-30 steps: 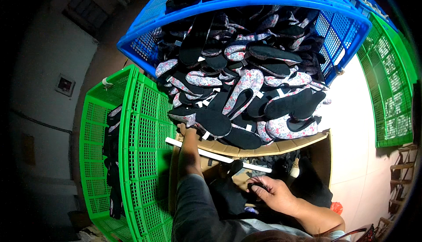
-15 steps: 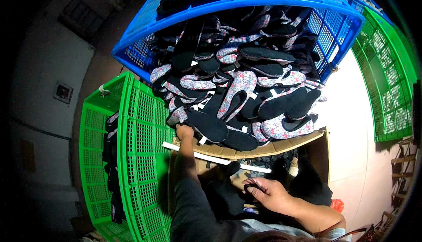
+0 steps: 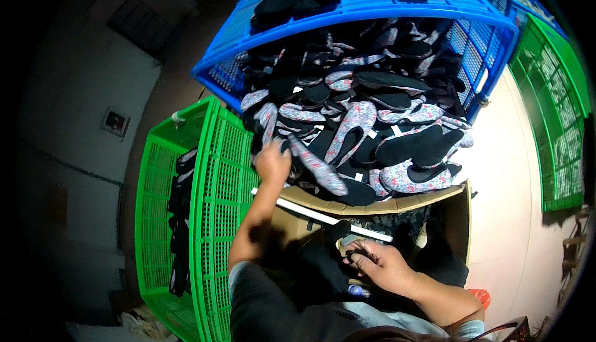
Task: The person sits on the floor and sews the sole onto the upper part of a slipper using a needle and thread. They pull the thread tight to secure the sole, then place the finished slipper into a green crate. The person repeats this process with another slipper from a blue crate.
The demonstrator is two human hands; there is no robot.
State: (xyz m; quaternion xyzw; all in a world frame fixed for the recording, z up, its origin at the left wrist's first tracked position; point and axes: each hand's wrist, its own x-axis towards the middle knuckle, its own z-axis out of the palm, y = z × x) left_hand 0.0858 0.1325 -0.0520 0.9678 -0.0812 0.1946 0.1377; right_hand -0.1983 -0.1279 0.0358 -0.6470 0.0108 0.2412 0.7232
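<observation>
My left hand (image 3: 273, 163) is closed on a cloth slipper (image 3: 320, 167), floral with black, at the near left of the pile. The slipper is tilted and slightly blurred. Another floral slipper (image 3: 267, 121) rises just behind those fingers; whether it is held too, I cannot tell. Many more slippers (image 3: 354, 127) with black soles and small white tags spill from a blue crate (image 3: 347, 9) lying on its side. Low in front of me, my right hand (image 3: 388, 269) is closed round a small dark object, mostly hidden by the fingers.
A cardboard box (image 3: 462, 218) with dark scraps stands below the pile, a white bar (image 3: 329, 219) across it. At the left a green crate (image 3: 226, 174) holds dark slippers; another green crate (image 3: 552, 124) stands right. Black items (image 3: 295, 0) lie on the blue crate.
My left hand has moved up and right, lifting and turning a slipper whose black sole showed before, so its floral side now shows. My right hand stays nearly in place. The view has shifted slightly.
</observation>
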